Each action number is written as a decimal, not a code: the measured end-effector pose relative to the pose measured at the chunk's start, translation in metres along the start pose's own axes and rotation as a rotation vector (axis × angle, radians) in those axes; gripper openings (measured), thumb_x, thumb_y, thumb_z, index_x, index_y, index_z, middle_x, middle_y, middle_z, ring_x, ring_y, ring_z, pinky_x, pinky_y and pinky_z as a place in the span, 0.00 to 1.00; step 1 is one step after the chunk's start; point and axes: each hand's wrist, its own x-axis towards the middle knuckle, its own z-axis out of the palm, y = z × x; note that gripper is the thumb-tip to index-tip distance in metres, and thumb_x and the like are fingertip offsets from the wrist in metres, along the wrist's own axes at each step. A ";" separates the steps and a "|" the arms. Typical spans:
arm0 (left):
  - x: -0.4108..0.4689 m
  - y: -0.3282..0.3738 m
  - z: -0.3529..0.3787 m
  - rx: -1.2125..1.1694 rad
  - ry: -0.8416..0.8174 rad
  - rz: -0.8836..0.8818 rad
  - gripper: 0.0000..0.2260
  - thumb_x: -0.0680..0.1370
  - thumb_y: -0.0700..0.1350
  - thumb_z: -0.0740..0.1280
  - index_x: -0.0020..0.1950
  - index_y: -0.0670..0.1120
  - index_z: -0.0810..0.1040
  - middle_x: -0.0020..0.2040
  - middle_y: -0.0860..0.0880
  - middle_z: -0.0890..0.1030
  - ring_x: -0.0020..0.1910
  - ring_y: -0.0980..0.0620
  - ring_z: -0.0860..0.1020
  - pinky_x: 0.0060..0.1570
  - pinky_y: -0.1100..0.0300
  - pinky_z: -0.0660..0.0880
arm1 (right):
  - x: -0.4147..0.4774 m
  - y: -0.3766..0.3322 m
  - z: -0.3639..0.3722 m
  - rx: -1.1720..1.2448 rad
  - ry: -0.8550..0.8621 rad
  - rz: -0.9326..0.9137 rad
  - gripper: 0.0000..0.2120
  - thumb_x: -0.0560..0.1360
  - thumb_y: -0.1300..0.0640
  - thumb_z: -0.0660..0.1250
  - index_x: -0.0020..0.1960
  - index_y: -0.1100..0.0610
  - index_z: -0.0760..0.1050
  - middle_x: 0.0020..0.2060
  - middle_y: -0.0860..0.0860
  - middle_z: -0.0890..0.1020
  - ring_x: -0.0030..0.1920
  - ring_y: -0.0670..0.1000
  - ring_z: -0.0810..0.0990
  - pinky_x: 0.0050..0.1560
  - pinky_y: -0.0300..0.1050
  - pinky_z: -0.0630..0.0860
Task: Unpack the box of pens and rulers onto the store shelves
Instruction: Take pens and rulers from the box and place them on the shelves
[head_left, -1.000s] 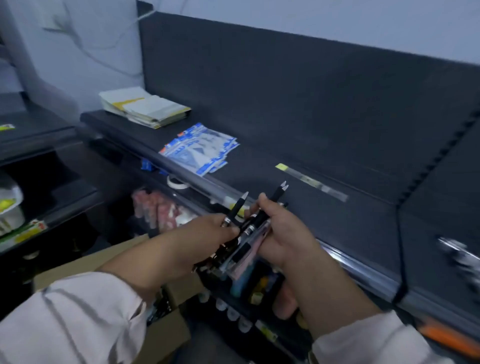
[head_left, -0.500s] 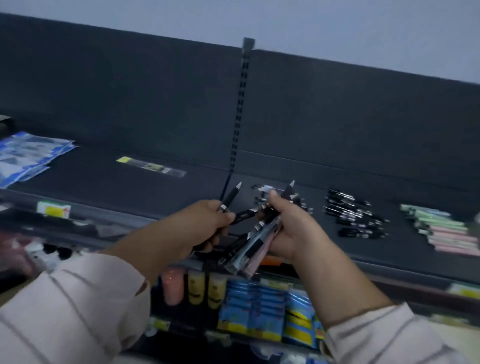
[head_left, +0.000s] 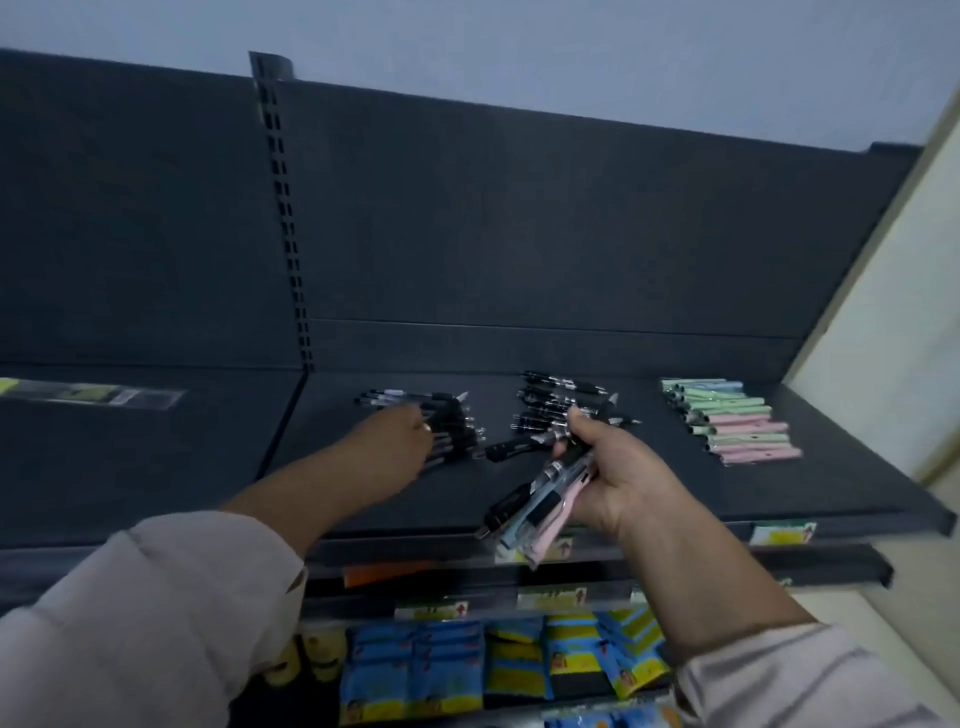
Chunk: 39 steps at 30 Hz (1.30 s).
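Pens (head_left: 540, 499) in right hand (head_left: 628, 478), over shelf edge (head_left: 675, 526)

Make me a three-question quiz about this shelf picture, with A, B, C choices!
1. Where on the flat dark grey shelf do the pastel green and pink pens lie? A left end; B right end; C middle.
2. What colour are the packets displayed below it? A red; B white; C blue and yellow.
3. What is the right hand doing? A hanging empty; B gripping a bundle of mixed pens; C pressing the shelf.
Answers: B, they are the rightmost group; C, blue with yellow patches; B, pens stick out both sides.
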 end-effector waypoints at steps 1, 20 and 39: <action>0.012 -0.004 0.001 0.110 0.019 0.061 0.09 0.81 0.43 0.56 0.47 0.43 0.73 0.39 0.48 0.73 0.34 0.54 0.70 0.32 0.61 0.67 | 0.009 -0.006 -0.001 0.004 0.018 -0.014 0.12 0.78 0.59 0.65 0.38 0.60 0.70 0.29 0.54 0.73 0.16 0.50 0.73 0.18 0.44 0.73; 0.113 0.051 0.056 -0.171 0.021 0.208 0.10 0.78 0.51 0.64 0.58 0.51 0.77 0.53 0.55 0.79 0.53 0.58 0.77 0.51 0.67 0.71 | 0.135 -0.077 -0.013 -0.104 -0.055 0.056 0.09 0.78 0.58 0.64 0.43 0.63 0.75 0.26 0.57 0.79 0.23 0.54 0.79 0.25 0.48 0.77; 0.111 0.125 0.147 -0.617 0.029 -0.122 0.15 0.74 0.35 0.69 0.58 0.44 0.76 0.43 0.45 0.80 0.33 0.54 0.75 0.25 0.66 0.69 | 0.202 -0.141 -0.058 -0.314 -0.284 0.299 0.15 0.77 0.54 0.66 0.55 0.67 0.76 0.52 0.64 0.81 0.48 0.62 0.81 0.40 0.61 0.76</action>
